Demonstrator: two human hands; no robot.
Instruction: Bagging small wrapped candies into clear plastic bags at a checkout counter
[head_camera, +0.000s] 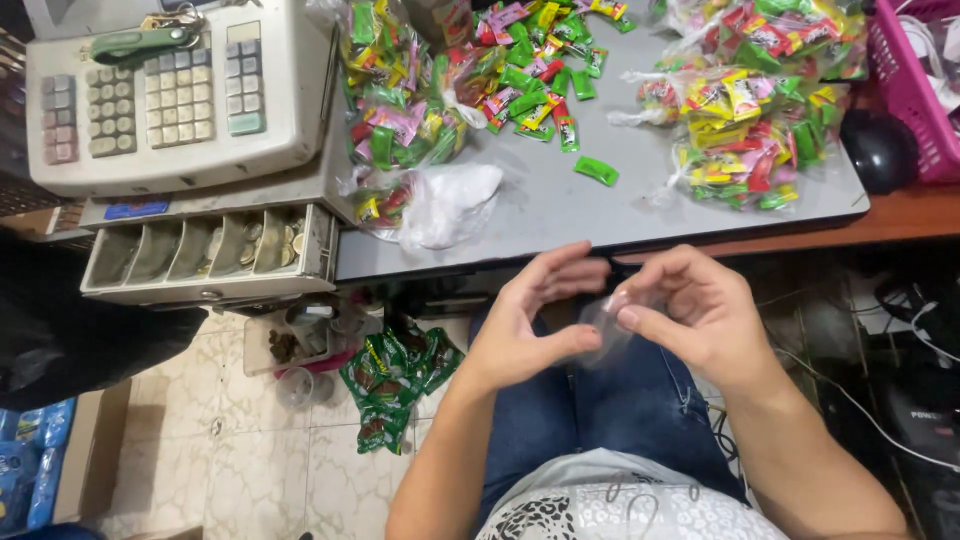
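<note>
Your left hand (525, 325) and your right hand (690, 305) are close together over your lap, just in front of the near edge of the gray table (560, 205). Between them you hold a small clear bag (603, 325). It is thin and see-through, so it is hard to see well. Your right thumb and first fingers pinch its right side. Your left thumb touches its left side, and your other left fingers are spread and lifted up. On the table, far from your hands, lie loose candies (535, 75) in green, pink, yellow and red wrappers. Tied bags of candy (750, 130) sit on the far right, and a crumpled white bag (445, 205) lies near the left edge. A cash register (170, 95) stands on the far left with its coin drawer (205, 250) open. Green packets (395, 375) lie on the floor to the left of your legs. A pink basket (915, 85) is at the far right.
</note>
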